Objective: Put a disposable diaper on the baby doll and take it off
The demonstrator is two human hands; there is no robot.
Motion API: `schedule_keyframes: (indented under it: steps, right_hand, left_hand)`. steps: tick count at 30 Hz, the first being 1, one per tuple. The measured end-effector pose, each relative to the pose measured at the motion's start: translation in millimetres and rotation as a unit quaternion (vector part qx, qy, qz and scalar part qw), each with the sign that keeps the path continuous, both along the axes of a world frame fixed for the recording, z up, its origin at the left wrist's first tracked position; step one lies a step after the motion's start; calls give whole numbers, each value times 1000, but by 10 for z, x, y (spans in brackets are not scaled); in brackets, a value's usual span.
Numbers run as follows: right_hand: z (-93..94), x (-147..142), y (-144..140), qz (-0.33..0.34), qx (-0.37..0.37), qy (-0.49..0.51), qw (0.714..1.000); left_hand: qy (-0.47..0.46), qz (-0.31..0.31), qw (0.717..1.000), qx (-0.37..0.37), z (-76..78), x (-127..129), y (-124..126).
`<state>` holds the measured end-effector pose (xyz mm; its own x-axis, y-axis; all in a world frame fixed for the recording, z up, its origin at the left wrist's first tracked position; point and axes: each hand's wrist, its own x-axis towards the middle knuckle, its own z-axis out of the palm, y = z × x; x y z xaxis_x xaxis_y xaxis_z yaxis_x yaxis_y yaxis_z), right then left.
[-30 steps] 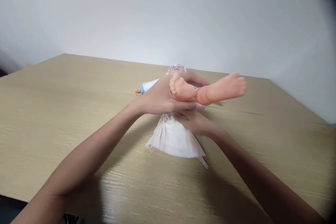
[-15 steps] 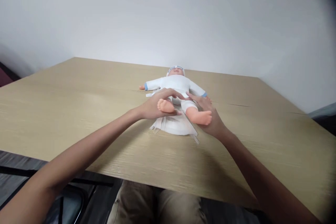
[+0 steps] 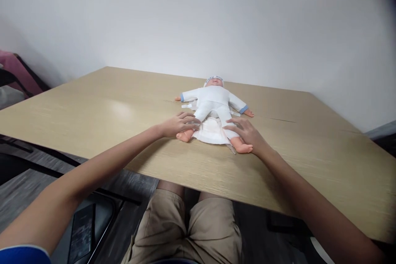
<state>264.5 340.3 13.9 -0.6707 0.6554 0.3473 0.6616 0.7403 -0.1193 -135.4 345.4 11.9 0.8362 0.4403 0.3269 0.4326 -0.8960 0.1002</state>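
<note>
A baby doll (image 3: pixel 213 97) in a white suit with blue cuffs and a printed headband lies on its back, its feet toward me. Under its hips and between its spread legs lies an unfolded white diaper (image 3: pixel 212 134), with side tabs showing near the doll's waist. My left hand (image 3: pixel 179 125) rests on the doll's leg at the left, fingers stretched over the shin just above the foot. At the other leg, my right hand (image 3: pixel 246 131) lies with its fingers spread across the lower leg. Both hands are open.
The doll lies on a wooden table (image 3: pixel 139 103) with a white partition (image 3: pixel 192 29) behind it. Below the front edge are my legs in beige shorts (image 3: pixel 170 222) and a chair seat with a phone (image 3: pixel 82 231) on it. Something pink (image 3: pixel 21 70) stands at far left.
The doll's legs have come down from a raised position and now lie spread on the table and diaper. My hands have moved apart, onto the lower legs. The view has shifted slightly.
</note>
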Motion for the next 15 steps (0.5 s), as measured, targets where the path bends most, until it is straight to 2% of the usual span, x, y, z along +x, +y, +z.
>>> schedule_keyframes:
  steps: [4,8,12,15]
  right_hand:
    - [-5,-19,-63,13,11,-9,1000]
    - [89,15,-55,40,8,-5,999]
    - [245,72,28,59,-37,-10,998]
    - [308,0,-53,30,-49,-38,998]
  left_hand:
    - [32,7,999,16,8,37,-44]
    - [43,0,999,9,66,22,-43]
    - [42,1,998,-50,171,33,-54]
    - [29,34,994,-100,241,94,-126]
